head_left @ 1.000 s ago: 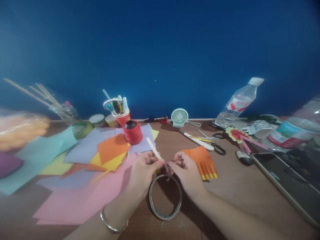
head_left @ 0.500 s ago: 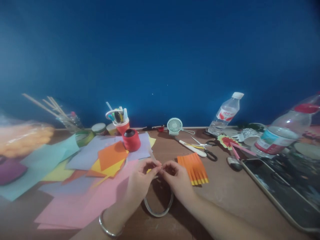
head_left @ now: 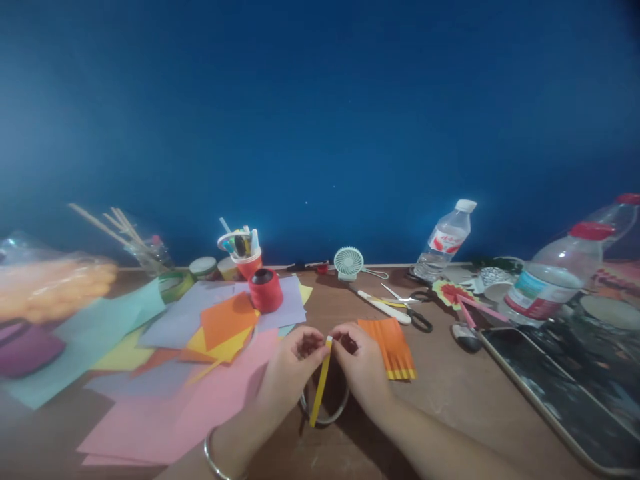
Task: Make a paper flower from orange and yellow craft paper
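My left hand (head_left: 293, 370) and my right hand (head_left: 363, 363) meet over the brown table, both pinching the top end of a narrow yellow paper strip (head_left: 320, 383). The strip hangs down between them toward me. Under the hands lies a clear ring (head_left: 325, 410), partly hidden. A pleated orange paper with a yellow edge (head_left: 393, 347) lies just right of my right hand. A silver bangle (head_left: 213, 457) circles my left wrist.
Loose coloured paper sheets (head_left: 175, 393) cover the table's left. A red thread spool (head_left: 265, 290), a red pen cup (head_left: 245, 257), a small fan (head_left: 349, 262), scissors (head_left: 407, 307), water bottles (head_left: 445, 240), a phone (head_left: 550, 393) and a paper pinwheel (head_left: 453, 293) stand around.
The white strip held up by my left hand a second ago is gone from view; a yellow strip now hangs from both hands. The view has tilted upward.
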The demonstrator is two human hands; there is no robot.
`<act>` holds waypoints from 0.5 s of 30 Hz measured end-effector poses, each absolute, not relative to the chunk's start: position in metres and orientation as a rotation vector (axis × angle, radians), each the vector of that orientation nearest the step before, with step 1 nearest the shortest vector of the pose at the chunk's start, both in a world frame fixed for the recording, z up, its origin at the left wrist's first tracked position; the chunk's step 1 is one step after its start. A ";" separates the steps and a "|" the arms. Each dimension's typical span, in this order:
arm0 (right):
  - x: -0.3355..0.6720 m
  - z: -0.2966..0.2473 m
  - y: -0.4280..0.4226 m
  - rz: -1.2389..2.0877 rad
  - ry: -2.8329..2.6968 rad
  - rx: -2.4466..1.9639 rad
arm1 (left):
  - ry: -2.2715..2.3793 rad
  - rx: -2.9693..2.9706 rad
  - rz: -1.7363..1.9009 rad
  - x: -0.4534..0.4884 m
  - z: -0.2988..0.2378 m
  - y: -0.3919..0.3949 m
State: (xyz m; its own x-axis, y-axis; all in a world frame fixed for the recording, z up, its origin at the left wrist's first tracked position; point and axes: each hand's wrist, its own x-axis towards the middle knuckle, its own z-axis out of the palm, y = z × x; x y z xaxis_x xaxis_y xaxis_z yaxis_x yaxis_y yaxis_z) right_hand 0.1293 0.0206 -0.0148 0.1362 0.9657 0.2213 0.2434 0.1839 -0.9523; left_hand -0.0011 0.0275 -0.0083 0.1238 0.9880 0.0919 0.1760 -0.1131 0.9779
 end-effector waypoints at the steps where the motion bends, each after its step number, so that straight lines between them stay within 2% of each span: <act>1: 0.129 -0.015 0.021 0.824 -1.336 -1.290 | 1.199 1.465 1.093 -0.001 -0.009 0.028; 4: 0.129 -0.018 0.023 0.876 -1.296 -1.287 | 1.175 1.380 1.080 -0.003 -0.011 0.028; 10: 0.129 -0.022 0.026 1.189 -0.972 -1.150 | 1.112 1.242 1.070 -0.005 -0.014 0.031; 15: 0.129 -0.027 0.032 1.210 -0.895 -1.075 | 1.005 1.198 1.048 -0.005 -0.014 0.033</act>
